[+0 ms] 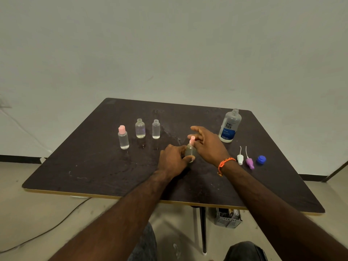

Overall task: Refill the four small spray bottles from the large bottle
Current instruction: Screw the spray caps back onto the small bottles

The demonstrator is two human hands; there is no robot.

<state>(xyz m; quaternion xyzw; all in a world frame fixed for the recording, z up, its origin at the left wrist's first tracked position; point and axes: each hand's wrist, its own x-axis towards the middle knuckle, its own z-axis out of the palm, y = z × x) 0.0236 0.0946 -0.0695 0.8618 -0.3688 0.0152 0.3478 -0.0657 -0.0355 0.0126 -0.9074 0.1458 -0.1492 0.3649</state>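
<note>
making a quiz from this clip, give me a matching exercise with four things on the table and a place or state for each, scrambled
Things:
1. large bottle
2. blue cap
3. leftmost small bottle
4. small bottle in the hands

States:
a. gripped by the left hand, the right hand at its pink top
b. uncapped, upright at the far right
c. standing free with a pink top on
d. lying loose beside the purple sprayer

Pairs: 1-b, 2-d, 3-c, 4-a

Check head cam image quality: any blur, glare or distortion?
Head view: wide-angle bends the table edges; soft, even light, faint shadows; dull sheen on the tabletop; the bottle in the left hand is smeared, right hand slightly soft.
</note>
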